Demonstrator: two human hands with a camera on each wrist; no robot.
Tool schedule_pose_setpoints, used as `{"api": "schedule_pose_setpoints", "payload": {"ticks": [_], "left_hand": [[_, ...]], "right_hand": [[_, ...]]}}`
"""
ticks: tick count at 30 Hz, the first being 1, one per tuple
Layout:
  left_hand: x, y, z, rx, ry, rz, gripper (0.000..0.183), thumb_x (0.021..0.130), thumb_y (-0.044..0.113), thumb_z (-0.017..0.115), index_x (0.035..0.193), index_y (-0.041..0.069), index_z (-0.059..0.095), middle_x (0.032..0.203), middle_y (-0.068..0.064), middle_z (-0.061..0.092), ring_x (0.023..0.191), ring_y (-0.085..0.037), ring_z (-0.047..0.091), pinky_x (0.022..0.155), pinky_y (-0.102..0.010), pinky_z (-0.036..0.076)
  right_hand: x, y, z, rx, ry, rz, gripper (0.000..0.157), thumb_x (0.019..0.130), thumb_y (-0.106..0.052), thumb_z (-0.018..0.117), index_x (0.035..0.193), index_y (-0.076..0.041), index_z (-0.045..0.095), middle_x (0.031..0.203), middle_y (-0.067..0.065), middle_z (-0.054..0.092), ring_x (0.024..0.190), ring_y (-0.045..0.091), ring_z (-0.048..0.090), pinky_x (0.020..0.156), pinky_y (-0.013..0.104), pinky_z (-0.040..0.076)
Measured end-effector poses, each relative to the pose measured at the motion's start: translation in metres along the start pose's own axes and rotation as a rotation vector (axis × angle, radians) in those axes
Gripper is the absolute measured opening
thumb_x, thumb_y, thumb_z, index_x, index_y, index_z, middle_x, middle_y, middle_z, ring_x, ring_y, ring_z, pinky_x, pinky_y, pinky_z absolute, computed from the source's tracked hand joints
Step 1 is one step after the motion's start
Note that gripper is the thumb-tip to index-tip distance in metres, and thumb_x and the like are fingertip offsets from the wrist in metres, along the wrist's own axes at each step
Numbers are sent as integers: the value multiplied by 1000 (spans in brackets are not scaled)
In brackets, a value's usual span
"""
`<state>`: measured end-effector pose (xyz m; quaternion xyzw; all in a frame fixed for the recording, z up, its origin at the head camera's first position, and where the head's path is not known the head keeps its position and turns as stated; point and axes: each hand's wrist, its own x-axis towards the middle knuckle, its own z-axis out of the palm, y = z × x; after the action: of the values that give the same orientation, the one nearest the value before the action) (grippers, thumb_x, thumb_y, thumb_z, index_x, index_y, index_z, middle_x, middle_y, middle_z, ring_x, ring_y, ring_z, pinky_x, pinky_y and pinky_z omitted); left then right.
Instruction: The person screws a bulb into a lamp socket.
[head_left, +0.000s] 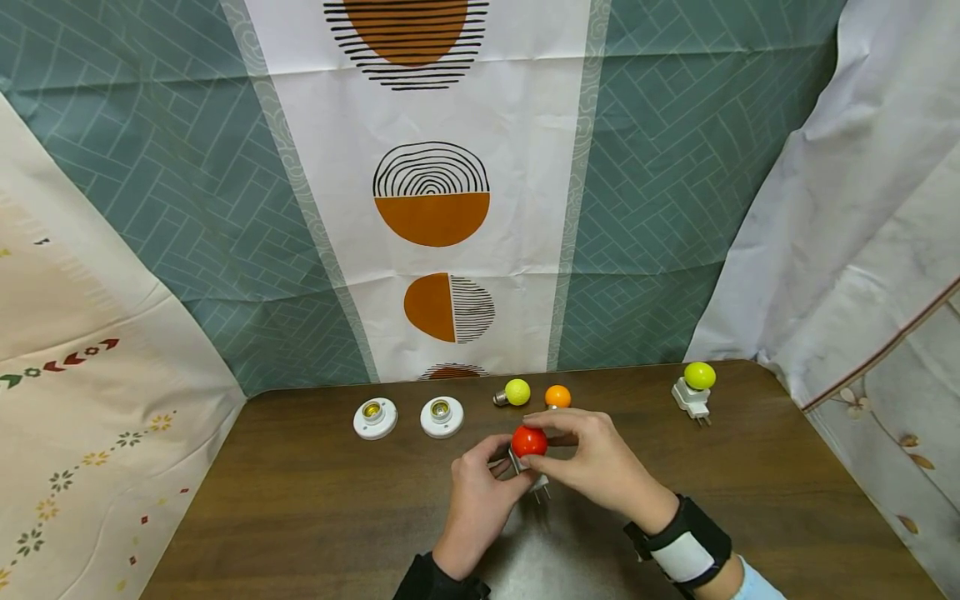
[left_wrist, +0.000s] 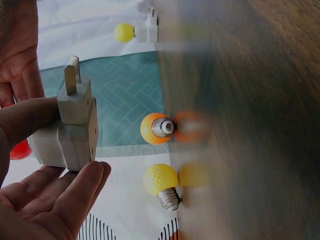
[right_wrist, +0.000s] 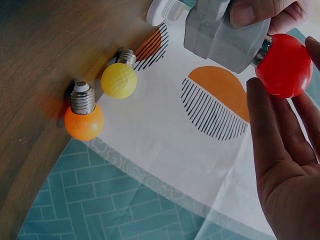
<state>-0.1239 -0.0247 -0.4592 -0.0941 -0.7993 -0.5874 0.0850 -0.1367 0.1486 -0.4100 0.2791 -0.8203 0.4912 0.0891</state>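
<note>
My left hand grips a white plug-in lamp socket between thumb and fingers, above the table. Its two metal prongs point away from the bulb end. A round red bulb sits at the mouth of the socket, a sliver of its metal screw base showing. Fingers and thumb of my right hand hold the red bulb from either side. How deep the base goes in is hidden.
Behind the hands lie a yellow bulb and an orange bulb. Two round white lamp holders stand at the back left. At the back right, a yellow-green bulb is in another plug-in socket. Patterned cloth hangs behind the table.
</note>
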Motion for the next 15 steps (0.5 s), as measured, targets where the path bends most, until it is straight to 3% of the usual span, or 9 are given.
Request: {"api": "schedule_pose_setpoints", "payload": {"ticks": [7, 15], "left_hand": [[0, -1, 0, 4, 12, 23, 33, 71, 18, 78, 100, 20, 65, 95, 7, 64, 89, -8, 61, 74, -25, 48], [1, -2, 0, 13, 11, 21, 33, 71, 19, 78, 101, 19, 65, 95, 7, 64, 88, -7, 61, 73, -24, 48]], "right_hand": [[1, 0, -1, 12, 8, -43, 45, 75, -33, 77, 117, -27, 61, 112, -9, 61, 95, 9, 59, 79, 32, 49], [3, 0, -5, 17, -94, -57, 51, 78, -27, 75, 126, -27, 56, 120, -13, 56, 106, 10, 55, 87, 31, 44]]}}
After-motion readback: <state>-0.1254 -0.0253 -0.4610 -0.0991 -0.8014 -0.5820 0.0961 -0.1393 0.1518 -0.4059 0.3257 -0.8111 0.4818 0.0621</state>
